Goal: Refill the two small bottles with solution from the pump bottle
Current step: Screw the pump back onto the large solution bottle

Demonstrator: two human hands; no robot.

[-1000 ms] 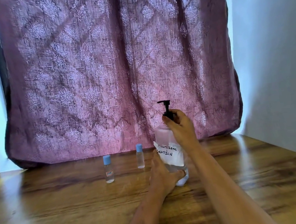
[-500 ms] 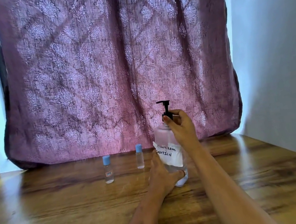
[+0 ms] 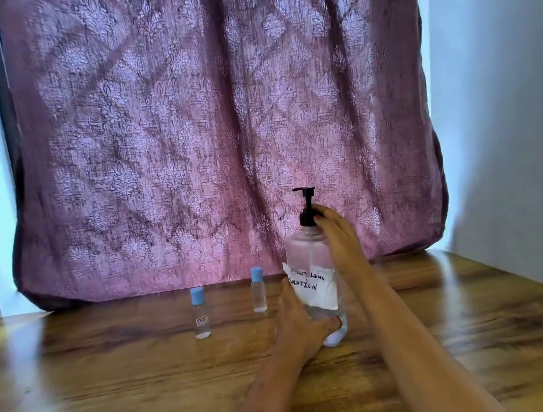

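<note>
Wood-grain table backed by a patterned purple curtain, with a pale wall off at 3 o'clock. Near the table's middle, left hand wrapped low round the pump bottle, palm against its 9 o'clock side, thumb hooked across the front just above the base, forearm running back toward 7 o'clock. Higher up, right hand at the bottle's neck, reaching in from the 3 o'clock side, thumb and fingertips curled on the black collar under the pump head; red polish on the thumbnail. Hands well apart, one low and one high, both clamped on the same bottle. Bottle upright on the wood, clear-walled, tinted pink by the curtain behind, liquid level hard to make out. White paper label across the front, hand-lettered, "LENS" and "SOLUTION" legible, first word partly lost. Pump spout aimed toward 9 o'clock. Further out, at 9 o'clock from the pump bottle, first small bottle, clear, blue cap on, upright, near the left hand but not touching it. Beyond that, toward 8 o'clock, second small bottle, also blue-capped and upright, a small printed sticker on its front, set apart from the first. Daylight glare on the tabletop at 9 and 2 o'clock.
</note>
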